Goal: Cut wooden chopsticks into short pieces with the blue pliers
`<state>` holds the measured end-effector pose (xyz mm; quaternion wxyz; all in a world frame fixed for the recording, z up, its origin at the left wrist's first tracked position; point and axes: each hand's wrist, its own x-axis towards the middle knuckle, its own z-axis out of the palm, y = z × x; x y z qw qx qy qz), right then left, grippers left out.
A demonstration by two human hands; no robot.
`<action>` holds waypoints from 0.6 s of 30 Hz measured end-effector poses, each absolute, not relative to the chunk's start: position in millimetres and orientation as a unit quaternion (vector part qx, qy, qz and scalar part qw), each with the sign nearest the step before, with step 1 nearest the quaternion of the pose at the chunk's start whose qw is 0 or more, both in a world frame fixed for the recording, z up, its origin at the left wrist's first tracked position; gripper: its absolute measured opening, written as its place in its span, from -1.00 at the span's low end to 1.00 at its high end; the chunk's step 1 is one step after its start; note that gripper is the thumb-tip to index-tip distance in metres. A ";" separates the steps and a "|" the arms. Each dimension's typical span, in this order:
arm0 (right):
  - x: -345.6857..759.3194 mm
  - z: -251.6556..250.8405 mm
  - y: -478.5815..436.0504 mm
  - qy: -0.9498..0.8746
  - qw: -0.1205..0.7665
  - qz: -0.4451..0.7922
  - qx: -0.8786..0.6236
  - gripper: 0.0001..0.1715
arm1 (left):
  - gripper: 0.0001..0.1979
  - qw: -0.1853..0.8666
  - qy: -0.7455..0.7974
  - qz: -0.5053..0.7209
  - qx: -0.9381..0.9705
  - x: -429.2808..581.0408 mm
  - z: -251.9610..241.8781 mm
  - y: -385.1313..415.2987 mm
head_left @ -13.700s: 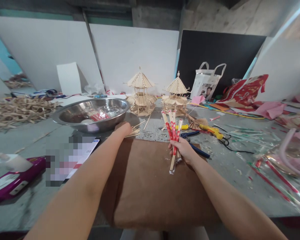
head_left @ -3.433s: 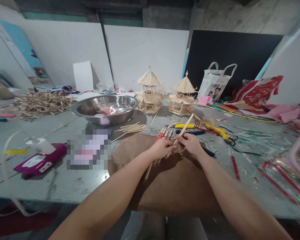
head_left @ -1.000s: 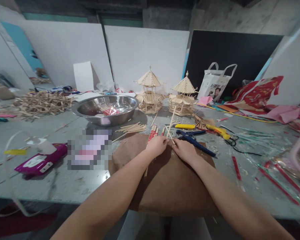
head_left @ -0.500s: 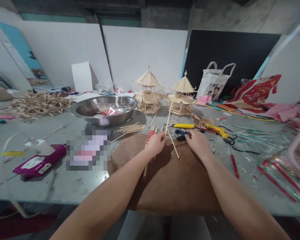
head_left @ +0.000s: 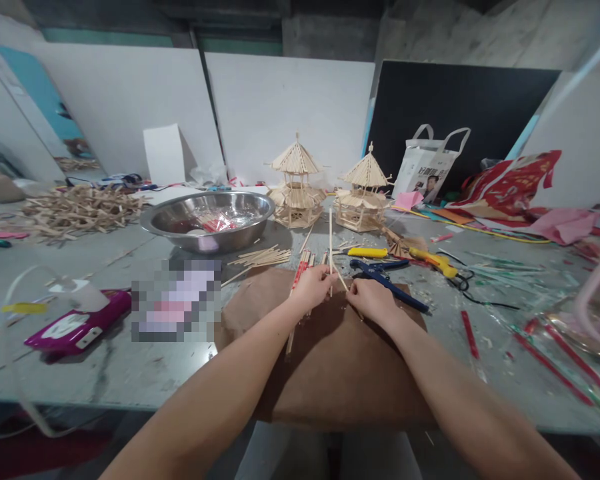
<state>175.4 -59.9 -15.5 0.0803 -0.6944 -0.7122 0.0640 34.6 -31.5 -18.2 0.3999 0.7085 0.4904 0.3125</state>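
Purple plastic block (head_left: 70, 330): glossy, boxy, white plug (head_left: 83, 293) on top; well left of the fingers of the left hand (head_left: 311, 290), on the grey bench (head_left: 170, 373).
Wooden offcuts (head_left: 83, 212): pale, flat, tangled in a heap; farther off, left of the left fingers.
Steel basin (head_left: 180, 241): smooth, shiny, flared wall; beyond and left of the left fingers.
Loose sticks (head_left: 266, 256): bare, straight, fanned flat; just left of the left fingers.
Left pagoda model (head_left: 297, 197): stick-built, tiered, conical roof; straight beyond the left fingers.
Wrapped sticks (head_left: 300, 268): red-printed bundle under the left hand, ends showing past it on both sides.
Left fingers: pinched together on the upright stick (head_left: 331, 243), its long axis pointing away toward the models.
Slanting stick (head_left: 341, 281): slim pale wood between the hands; far end at the left fingertips, meeting or crossing the upright stick (cannot tell which), long axis running rightward and nearer the wearer; right hand (head_left: 373, 298) closer to its lower part.
Brown sheet (head_left: 350, 387): matt, stiff-looking, beneath both hands.
Right fingers: curled nearly closed around the slanting stick; palm side hidden.
Yellow cutter (head_left: 368, 253): plastic handle, beyond the right fingers.
Blue tool (head_left: 405, 297): long handles, just right of the right fingers.
Yellow glue gun (head_left: 436, 261): plastic, farther right of them, black cord trailing.
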 end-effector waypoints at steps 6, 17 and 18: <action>183.8 -19.6 -53.4 -0.707 0.152 0.120 -0.680 -0.81 | -0.84 0.437 0.477 0.297 0.703 38.0 -19.3 -32.6; 180.9 -19.1 -56.1 -0.704 0.390 0.253 -0.536 -0.79 | -0.81 0.339 0.456 0.276 0.775 35.6 -20.3 -32.3; 180.7 -19.0 -56.8 -0.713 0.395 0.236 -0.528 -0.79 | -0.82 0.310 0.446 0.274 0.793 35.0 -19.6 -33.6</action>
